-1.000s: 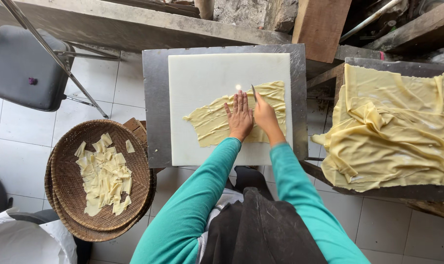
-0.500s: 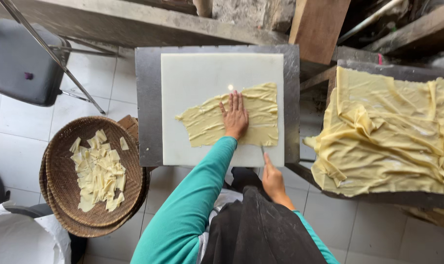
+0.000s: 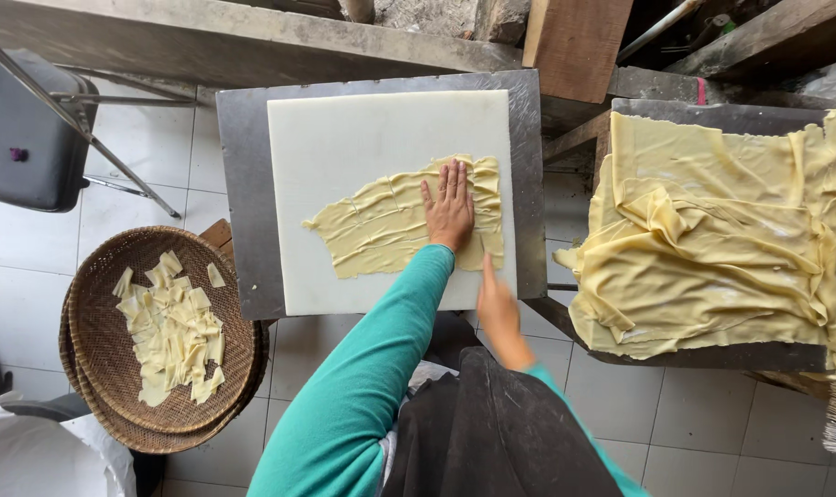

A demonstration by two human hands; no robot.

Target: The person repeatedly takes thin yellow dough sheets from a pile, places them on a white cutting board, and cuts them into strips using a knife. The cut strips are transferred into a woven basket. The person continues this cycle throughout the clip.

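The right hand [image 3: 499,311] has drawn back off the dough sheet [image 3: 390,225] since a second ago, when both hands pressed it side by side; now it sits at the near edge of the white board [image 3: 344,138], fingers loosely together and holding nothing that I can see. The left hand [image 3: 449,207] alone stays flat on the sheet, fingers straight and close, pinning its right part. The sheet lies across the board's middle, pale yellow, thin, ragged-edged and wrinkled into long folds. Cut strips [image 3: 169,327] fill a basket [image 3: 96,276] at left; more sheets [image 3: 712,230] are heaped at right.
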